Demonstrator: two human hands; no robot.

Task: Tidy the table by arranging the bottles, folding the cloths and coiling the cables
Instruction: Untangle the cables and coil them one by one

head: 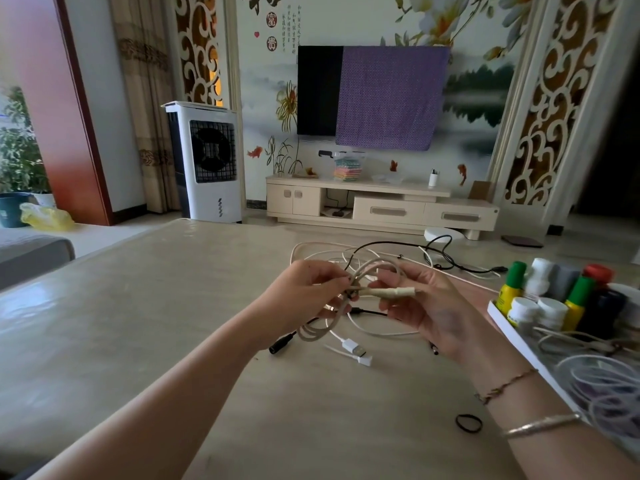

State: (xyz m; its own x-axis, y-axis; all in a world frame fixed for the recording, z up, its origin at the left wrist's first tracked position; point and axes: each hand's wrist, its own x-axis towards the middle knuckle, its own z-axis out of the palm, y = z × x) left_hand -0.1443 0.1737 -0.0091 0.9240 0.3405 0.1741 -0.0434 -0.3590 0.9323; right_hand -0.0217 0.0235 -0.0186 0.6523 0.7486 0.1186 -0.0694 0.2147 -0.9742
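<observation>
Over the middle of the table (173, 341) both hands work a beige cable (320, 329) wound into loops. My left hand (304, 292) pinches the loops at their top. My right hand (426, 306) holds the cable's thick beige plug end (391, 292) between thumb and fingers. Under the hands lie loose cables: a white USB cable (353, 348), a black cable with a barrel plug (282, 344), and more white and black cable (440, 252) farther back. Several bottles (554, 299) with green, white and red caps stand in a white tray (512, 336) at the right.
Coiled white cables (602, 382) lie in the tray's near part. A black hair tie (468, 423) lies on the table near my right wrist. Beyond the table stand a TV cabinet (381, 206), a white air cooler (204, 161) and a wall TV half covered with purple cloth (391, 98).
</observation>
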